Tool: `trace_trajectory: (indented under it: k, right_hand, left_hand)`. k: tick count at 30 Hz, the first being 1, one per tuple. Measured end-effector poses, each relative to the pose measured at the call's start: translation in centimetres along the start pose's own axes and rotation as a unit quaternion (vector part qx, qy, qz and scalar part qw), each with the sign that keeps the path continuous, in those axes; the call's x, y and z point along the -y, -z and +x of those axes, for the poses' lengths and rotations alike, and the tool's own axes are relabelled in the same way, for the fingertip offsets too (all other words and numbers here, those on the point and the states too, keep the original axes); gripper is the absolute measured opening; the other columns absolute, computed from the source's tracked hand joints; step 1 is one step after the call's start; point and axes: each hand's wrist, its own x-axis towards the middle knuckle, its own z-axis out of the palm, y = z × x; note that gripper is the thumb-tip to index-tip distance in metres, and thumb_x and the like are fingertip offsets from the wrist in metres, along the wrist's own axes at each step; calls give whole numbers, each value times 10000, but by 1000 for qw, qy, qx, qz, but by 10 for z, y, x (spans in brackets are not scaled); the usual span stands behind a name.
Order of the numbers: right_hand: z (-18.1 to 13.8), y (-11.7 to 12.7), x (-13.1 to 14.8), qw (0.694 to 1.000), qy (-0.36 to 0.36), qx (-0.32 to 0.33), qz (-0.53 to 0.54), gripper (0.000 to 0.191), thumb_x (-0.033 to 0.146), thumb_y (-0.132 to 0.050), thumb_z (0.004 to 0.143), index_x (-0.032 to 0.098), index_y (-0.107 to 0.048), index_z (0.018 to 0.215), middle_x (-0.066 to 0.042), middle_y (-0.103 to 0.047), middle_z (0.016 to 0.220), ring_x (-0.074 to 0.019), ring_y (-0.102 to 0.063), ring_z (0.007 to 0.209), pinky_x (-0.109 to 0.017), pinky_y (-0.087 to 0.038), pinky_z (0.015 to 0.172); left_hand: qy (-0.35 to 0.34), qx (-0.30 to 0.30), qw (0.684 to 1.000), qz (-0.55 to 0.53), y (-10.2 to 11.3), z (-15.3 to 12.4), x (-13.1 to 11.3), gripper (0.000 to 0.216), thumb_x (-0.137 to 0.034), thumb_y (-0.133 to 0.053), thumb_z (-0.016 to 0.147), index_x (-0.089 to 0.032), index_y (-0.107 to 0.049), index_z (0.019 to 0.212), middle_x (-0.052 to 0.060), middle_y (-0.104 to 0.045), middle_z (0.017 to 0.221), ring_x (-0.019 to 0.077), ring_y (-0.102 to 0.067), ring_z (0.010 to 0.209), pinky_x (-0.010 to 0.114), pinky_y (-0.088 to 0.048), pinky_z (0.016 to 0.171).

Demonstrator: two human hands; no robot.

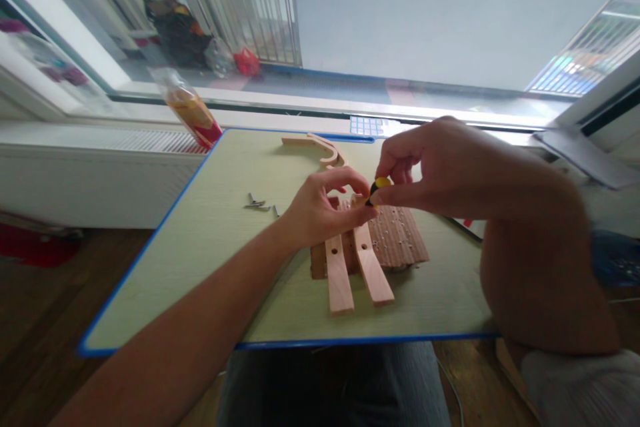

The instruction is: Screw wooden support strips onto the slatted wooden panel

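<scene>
My right hand (415, 170) pinches the short handle of a yellow-and-black screwdriver (383, 183) between thumb and fingers; its shaft and tip are hidden. At the handle's dark lower end, the thumb and fingers of my left hand (330, 203) are closed, but whatever they hold does not show. Below the hands, two pale wooden strips, the left (341, 280) and the right (374, 273), each with a hole, lie side by side across a piece of brown corrugated cardboard (400, 237) dotted with small holes. Their far ends are partly covered by my left hand.
Several metal screws (257, 205) lie left of the hands on the blue-edged table (200, 260). Curved wooden pieces (325, 150) rest near its far edge. Beyond the far left corner stands a plastic package (193, 110) by the window. A radiator (100, 173) is at the left.
</scene>
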Motion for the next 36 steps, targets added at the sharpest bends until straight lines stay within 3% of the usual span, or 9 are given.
trace_trajectory:
  k: [6,13,17,21,23,25,28,31,36]
  right_hand:
    - [1,-3,3,999,-23,-14,-28,265,464,-816,860,248,-722,739,7,-670,675,-153,-495,592,-384,-291,595]
    - [5,-10,6,996,-33,-49,-64,441,580,-756,905,239,-619,661,22,-529,586,-140,-383,565,-381,-230,611]
    - [5,-10,7,996,-43,-39,-68,492,643,-724,925,240,-625,662,41,-475,569,-128,-343,551,-370,-224,623]
    - [5,-6,-2,999,-7,-10,-33,400,651,-741,925,255,-762,872,23,-660,726,-145,-498,631,-346,-297,641]
    - [4,-4,-7,999,47,19,17,277,507,-787,914,285,-814,1078,14,-768,903,-160,-613,737,-327,-366,662]
    - [3,-2,-9,995,85,37,44,236,359,-763,916,280,-827,1129,12,-803,970,-156,-653,773,-313,-408,673]
    - [1,-2,-9,996,81,27,25,145,290,-723,902,240,-824,993,21,-781,855,-138,-603,688,-314,-387,633]
    - [2,-5,-4,999,47,18,-5,119,354,-757,885,241,-781,858,34,-706,725,-127,-519,608,-332,-327,591]
    - [12,-17,5,998,-8,-46,-48,511,646,-729,920,232,-609,647,31,-520,588,-125,-351,556,-364,-254,597]
  left_hand:
    - [43,13,998,-37,0,1,4,344,-392,-978,762,-185,-806,976,73,-772,1051,180,-697,881,236,-489,592]
    - [0,33,998,-52,1,4,14,350,-377,-990,759,-192,-813,999,78,-767,1039,228,-720,1003,312,-622,792]
    - [11,35,996,-79,0,4,15,319,-375,-978,780,-185,-817,979,83,-743,1082,211,-709,989,299,-617,773]
    - [-1,34,997,-65,-1,4,17,279,-366,-972,788,-194,-819,946,70,-756,1063,191,-686,955,292,-579,766]
    - [-10,28,998,-48,0,4,18,275,-375,-974,783,-202,-823,936,63,-761,1056,173,-661,913,285,-547,750]
    - [-9,25,999,-31,0,4,19,279,-389,-973,785,-203,-826,932,59,-763,1050,166,-647,899,288,-529,762]
    - [-6,26,999,-25,0,3,18,276,-404,-959,800,-199,-821,922,59,-765,1052,175,-654,929,301,-525,799]
    - [-18,26,999,-30,-1,3,15,263,-394,-955,797,-196,-822,908,68,-762,1075,183,-666,947,300,-524,784]
    - [-30,34,998,-37,-2,4,14,254,-390,-955,799,-194,-836,907,70,-749,1054,206,-673,969,339,-549,832]
